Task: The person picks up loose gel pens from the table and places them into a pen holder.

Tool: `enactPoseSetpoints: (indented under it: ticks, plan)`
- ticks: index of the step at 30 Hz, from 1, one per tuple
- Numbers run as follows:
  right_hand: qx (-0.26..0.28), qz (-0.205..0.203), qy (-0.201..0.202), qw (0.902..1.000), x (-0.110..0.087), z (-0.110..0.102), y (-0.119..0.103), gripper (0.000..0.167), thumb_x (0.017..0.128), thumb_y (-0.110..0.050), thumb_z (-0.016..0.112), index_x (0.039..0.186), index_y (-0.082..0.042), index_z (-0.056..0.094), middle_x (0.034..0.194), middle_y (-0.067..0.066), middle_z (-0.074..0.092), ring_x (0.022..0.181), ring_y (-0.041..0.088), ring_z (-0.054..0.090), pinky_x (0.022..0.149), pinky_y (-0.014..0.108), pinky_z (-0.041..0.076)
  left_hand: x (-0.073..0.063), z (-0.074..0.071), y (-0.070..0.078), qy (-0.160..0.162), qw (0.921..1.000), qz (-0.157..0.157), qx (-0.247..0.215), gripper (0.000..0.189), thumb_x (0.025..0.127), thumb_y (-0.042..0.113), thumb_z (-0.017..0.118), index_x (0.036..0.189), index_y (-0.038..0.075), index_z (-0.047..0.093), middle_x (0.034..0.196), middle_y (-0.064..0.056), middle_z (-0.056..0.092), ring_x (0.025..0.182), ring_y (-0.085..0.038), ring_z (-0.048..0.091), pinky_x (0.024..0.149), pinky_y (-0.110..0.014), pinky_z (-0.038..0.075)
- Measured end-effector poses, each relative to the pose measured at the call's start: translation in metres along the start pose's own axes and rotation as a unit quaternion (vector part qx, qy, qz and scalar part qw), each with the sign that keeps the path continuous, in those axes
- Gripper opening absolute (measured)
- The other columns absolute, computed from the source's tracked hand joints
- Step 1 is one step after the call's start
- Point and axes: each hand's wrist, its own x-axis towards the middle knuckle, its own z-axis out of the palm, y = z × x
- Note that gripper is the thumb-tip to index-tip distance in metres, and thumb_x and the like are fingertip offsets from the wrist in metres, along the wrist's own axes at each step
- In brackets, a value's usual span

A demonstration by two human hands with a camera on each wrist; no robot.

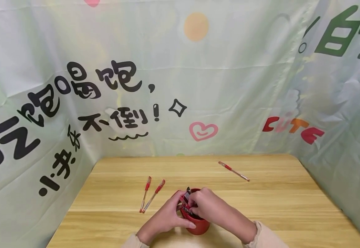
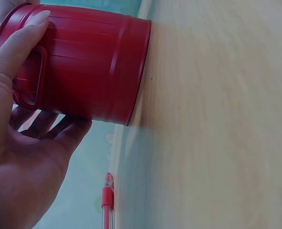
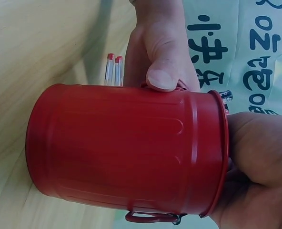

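A small red metal bucket (image 1: 199, 227) stands upright on the table, with a wire handle on its side (image 3: 150, 219). My left hand (image 1: 167, 215) grips it from the left, thumb lying near the rim and fingers around the far side. Several slim things, one with a black end (image 1: 188, 189), poke out of its mouth. Over the rim, my right hand (image 1: 209, 205) reaches in with bent fingers among them. The bucket wall (image 3: 122, 148) hides those fingertips in the right wrist view, so I cannot tell what they hold.
Two red-capped pens (image 1: 147, 185) (image 1: 160, 186) lie on the wooden table (image 1: 114, 196), left of the bucket. Another red pen (image 1: 225, 166) lies toward the back right. Printed cloth (image 1: 242, 93) hangs around the table's back and sides.
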Motion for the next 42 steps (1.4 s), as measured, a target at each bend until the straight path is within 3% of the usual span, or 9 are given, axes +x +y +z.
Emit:
enactPoseSetpoints:
  ticks: [13, 19, 24, 32, 42]
  plan:
    - [0.002, -0.003, -0.001, 1.0, -0.001, -0.004, -0.002, 0.01, 0.083, -0.007, 0.085, 0.078, -0.012, 0.078, 0.07, -0.005, 0.071, 0.06, -0.006, 0.049, 0.052, 0.009, 0.043, -0.002, -0.001, 0.0, -0.002, 0.9999, -0.013, -0.001, 0.078, 0.082, 0.034, 0.09, 0.146, 0.034, 0.044, 0.149, 0.004, 0.052, 0.136, -0.011, 0.056, 0.11, -0.018, 0.048]
    - [0.019, 0.01, 0.0, 0.9998, -0.004, -0.01, -0.004, 0.007, 0.085, -0.006, 0.083, 0.085, -0.011, 0.079, 0.077, -0.004, 0.074, 0.065, -0.004, 0.056, 0.054, 0.01, 0.046, -0.001, -0.001, -0.002, -0.003, 1.0, -0.006, 0.0, 0.078, 0.083, 0.033, 0.089, 0.146, 0.033, 0.043, 0.15, 0.003, 0.051, 0.138, -0.012, 0.056, 0.11, -0.017, 0.048]
    - [0.034, 0.016, 0.039, 0.9985, -0.006, -0.017, -0.005, 0.008, 0.085, -0.004, 0.083, 0.09, -0.009, 0.079, 0.084, 0.001, 0.078, 0.075, 0.002, 0.068, 0.061, 0.012, 0.053, -0.002, -0.001, -0.001, -0.002, 1.0, 0.001, -0.002, 0.077, 0.082, 0.031, 0.09, 0.144, 0.032, 0.044, 0.149, 0.003, 0.052, 0.138, -0.012, 0.056, 0.111, -0.017, 0.047]
    - [0.023, 0.01, 0.114, 0.9932, -0.005, -0.027, -0.001, 0.008, 0.089, -0.009, 0.081, 0.096, -0.008, 0.079, 0.094, 0.003, 0.078, 0.088, 0.014, 0.075, 0.072, 0.023, 0.063, -0.001, -0.001, -0.002, -0.003, 1.0, 0.006, -0.004, 0.076, 0.083, 0.029, 0.09, 0.144, 0.032, 0.044, 0.148, 0.003, 0.053, 0.138, -0.012, 0.056, 0.111, -0.017, 0.048]
    - [-0.007, 0.031, 0.151, 0.988, -0.004, -0.029, 0.022, 0.025, 0.091, -0.019, 0.081, 0.113, -0.01, 0.075, 0.118, 0.008, 0.077, 0.114, 0.027, 0.072, 0.091, 0.043, 0.064, 0.0, -0.001, -0.003, 0.002, 0.9999, 0.01, 0.006, 0.078, 0.082, 0.03, 0.09, 0.145, 0.028, 0.045, 0.146, 0.001, 0.054, 0.133, -0.012, 0.058, 0.108, -0.018, 0.05]
